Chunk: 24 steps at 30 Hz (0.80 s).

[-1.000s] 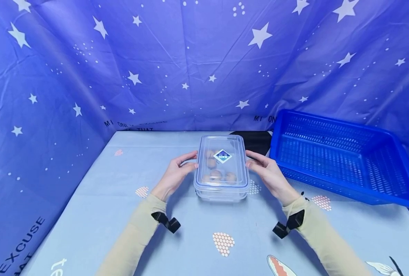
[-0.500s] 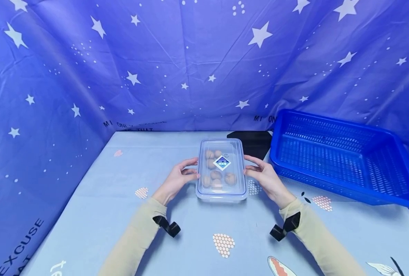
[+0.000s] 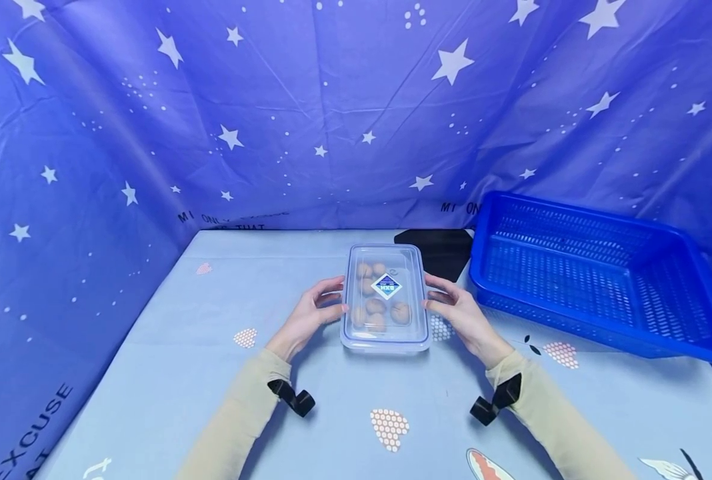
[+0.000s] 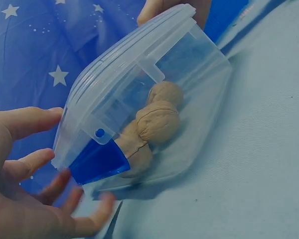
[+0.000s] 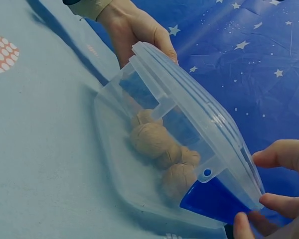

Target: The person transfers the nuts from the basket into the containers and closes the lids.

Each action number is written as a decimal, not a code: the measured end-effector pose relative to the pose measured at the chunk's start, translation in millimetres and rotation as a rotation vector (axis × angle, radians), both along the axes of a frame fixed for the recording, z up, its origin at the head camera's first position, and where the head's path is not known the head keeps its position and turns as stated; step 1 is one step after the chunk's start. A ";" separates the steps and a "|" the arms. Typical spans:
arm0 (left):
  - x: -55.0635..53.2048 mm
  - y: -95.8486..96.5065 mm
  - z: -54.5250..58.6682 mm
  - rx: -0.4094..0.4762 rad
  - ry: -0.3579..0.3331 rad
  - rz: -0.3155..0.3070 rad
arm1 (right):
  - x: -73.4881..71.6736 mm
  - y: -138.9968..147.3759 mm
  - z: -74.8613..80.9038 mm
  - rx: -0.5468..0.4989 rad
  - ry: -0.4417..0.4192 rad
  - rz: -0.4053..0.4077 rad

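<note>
A clear plastic food container (image 5: 134,199) stands on the table with several walnuts (image 4: 159,122) inside. Its transparent lid (image 3: 386,333), blue-rimmed with a diamond label, lies over the top; whether it is fully seated is hard to tell. At the lid's left edge, my left hand (image 3: 305,313) holds it with thumb and fingertips. Opposite, my right hand (image 3: 469,320) holds the right edge the same way. Both wrist views show the lower fingers spread loosely beside the box's side flaps, with blue showing there.
A blue perforated plastic basket (image 3: 572,320) stands at the right, nothing seen in it. A flat black thing (image 3: 440,250) lies at the table's back edge, behind the container. Blue starred cloth (image 3: 332,100) hangs behind and at the sides of the table (image 3: 212,400).
The lid, raised over the box one second ago, has come down onto it, and the hands have come slightly nearer with it. The walnuts show more clearly through it. The basket stays put.
</note>
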State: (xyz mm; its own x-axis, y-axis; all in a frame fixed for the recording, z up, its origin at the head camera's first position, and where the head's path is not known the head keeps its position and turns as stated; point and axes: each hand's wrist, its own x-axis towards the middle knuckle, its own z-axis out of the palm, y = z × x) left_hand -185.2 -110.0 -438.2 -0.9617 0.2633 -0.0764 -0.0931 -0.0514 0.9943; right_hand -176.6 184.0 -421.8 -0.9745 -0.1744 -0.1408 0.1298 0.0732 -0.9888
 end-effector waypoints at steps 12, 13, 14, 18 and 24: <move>2.7 -0.6 -0.9 0.095 -0.074 -0.040 | 2.6 4.0 -2.8 -0.051 -0.090 0.039; 2.4 -1.1 -1.2 0.093 -0.071 -0.046 | 2.3 4.4 -2.7 -0.049 -0.093 0.037; 2.2 -1.6 -1.3 0.087 -0.069 -0.051 | 2.1 4.7 -2.5 -0.049 -0.099 0.033; 0.8 -3.0 -2.1 0.089 -0.069 -0.077 | 1.1 5.6 -1.9 -0.042 -0.120 0.007; -1.2 -4.6 -4.2 0.156 -0.083 -0.117 | -2.3 5.6 -0.7 -0.048 -0.144 -0.012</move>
